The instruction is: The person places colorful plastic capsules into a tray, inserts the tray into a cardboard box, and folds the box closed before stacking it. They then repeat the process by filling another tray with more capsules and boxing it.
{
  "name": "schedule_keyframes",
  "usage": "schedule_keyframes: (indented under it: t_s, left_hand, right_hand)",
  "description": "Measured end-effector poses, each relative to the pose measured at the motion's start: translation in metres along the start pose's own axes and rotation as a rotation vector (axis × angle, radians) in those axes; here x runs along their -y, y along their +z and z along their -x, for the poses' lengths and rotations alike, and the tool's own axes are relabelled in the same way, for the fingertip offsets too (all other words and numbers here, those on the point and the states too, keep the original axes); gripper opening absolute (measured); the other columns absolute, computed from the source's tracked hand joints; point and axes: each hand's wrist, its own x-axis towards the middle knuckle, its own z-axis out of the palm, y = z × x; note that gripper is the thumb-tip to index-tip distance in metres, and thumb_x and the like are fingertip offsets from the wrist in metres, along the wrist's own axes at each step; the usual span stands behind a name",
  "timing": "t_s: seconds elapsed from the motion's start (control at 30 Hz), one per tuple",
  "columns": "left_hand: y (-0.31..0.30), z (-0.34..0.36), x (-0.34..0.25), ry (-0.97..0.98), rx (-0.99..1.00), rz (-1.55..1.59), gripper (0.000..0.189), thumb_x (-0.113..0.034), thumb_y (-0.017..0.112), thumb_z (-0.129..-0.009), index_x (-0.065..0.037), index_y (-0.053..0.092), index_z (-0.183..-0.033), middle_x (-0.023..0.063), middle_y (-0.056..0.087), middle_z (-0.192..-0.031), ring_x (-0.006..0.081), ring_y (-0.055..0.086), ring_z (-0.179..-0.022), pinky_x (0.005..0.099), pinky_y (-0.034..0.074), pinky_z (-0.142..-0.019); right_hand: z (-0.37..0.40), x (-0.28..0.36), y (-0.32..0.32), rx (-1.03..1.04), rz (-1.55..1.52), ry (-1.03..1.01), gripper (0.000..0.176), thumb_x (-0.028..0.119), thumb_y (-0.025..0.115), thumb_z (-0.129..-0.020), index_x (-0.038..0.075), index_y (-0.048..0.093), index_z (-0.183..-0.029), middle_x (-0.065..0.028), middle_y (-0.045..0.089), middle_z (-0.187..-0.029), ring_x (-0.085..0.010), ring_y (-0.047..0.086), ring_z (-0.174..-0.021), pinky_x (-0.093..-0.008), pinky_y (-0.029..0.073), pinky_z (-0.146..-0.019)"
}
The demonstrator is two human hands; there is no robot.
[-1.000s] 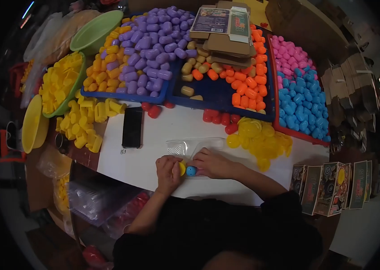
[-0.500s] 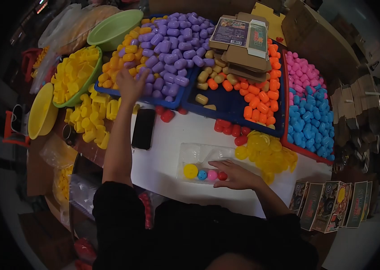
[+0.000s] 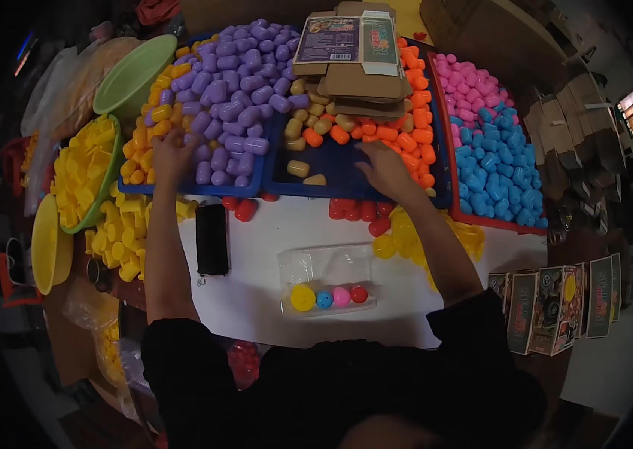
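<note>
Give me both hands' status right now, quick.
Left hand: fingers among the yellow-orange capsules and purple capsules; grip can't be told.
Right hand: at the orange capsules; open or closed can't be told.

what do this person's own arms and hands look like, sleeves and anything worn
Black sleeves, loose and plain, stop around the elbows, leaving both forearms bare. The left hand and right hand are bare too, with no gloves. No watch or bracelet shows on either wrist; rings are too small to tell.
</note>
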Motion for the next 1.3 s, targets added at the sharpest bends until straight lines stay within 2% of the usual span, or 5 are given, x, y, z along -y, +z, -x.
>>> schedule_keyframes:
  t_s: [0.4, 0.57, 0.7, 1.07, 1.3]
  left_hand:
    - [-0.01, -0.014, 0.002, 0.057, 0.224, -0.063, 0.055, -0.049, 0.072, -0.067, -0.003, 0.06, -0.094, 0.0198, 0.061, -0.083, 0.0303, 0.06, -0.078, 0.0377, 0.047, -0.07]
    - [-0.02, 0.002, -0.001, -0.08, 0.029, 0.229, 0.046, -0.042, 0.072, -0.071, -0.002, 0.06, -0.092, 0.0141, 0.062, -0.081, 0.0231, 0.06, -0.071, 0.0325, 0.047, -0.063]
    - [-0.051, 0.033, -0.012, -0.263, 0.036, 0.794, 0.035, -0.034, 0.065, -0.08, -0.002, 0.06, -0.093, 0.0039, 0.062, -0.084, 0.0117, 0.058, -0.07, 0.0223, 0.046, -0.06]
    - [-0.022, 0.229, -0.158, 0.889, 0.754, 0.103, 0.038, -0.021, 0.076, -0.065, -0.008, 0.064, -0.098, 0.009, 0.054, -0.092, 0.0264, 0.056, -0.086, 0.033, 0.049, -0.075]
    - [-0.037, 0.211, -0.165, 0.533, 0.936, 0.583, 0.026, -0.006, 0.067, -0.071, -0.003, 0.058, -0.095, 0.0127, 0.054, -0.095, 0.0302, 0.054, -0.091, 0.0366, 0.047, -0.079]
  right_hand:
    - [-0.085, -0.015, 0.089, 0.116, 0.23, -0.179, 0.057, 0.001, 0.057, -0.074, 0.016, 0.041, -0.127, -0.0202, 0.037, -0.122, -0.0385, 0.055, -0.098, -0.0411, 0.051, -0.078]
    - [-0.019, 0.024, 0.009, 0.147, -0.733, 0.394, 0.04, 0.016, 0.058, -0.086, 0.007, 0.041, -0.121, -0.0124, 0.05, -0.105, -0.0216, 0.056, -0.093, -0.0286, 0.049, -0.076]
    - [0.072, 0.037, -0.028, 0.115, -0.958, 0.333, 0.04, 0.024, 0.061, -0.086, 0.004, 0.044, -0.117, -0.0092, 0.054, -0.098, -0.0164, 0.055, -0.089, -0.0274, 0.048, -0.073]
    - [0.165, 0.072, -0.01, 0.428, -0.21, -0.022, 0.046, 0.023, 0.068, -0.077, -0.001, 0.05, -0.111, -0.0147, 0.055, -0.106, -0.0301, 0.056, -0.095, -0.0343, 0.046, -0.082]
    - [0.163, 0.049, -0.018, 0.739, -0.657, 0.021, 0.044, 0.021, 0.068, -0.078, -0.001, 0.051, -0.112, -0.0167, 0.055, -0.108, -0.0282, 0.055, -0.1, -0.0333, 0.042, -0.086]
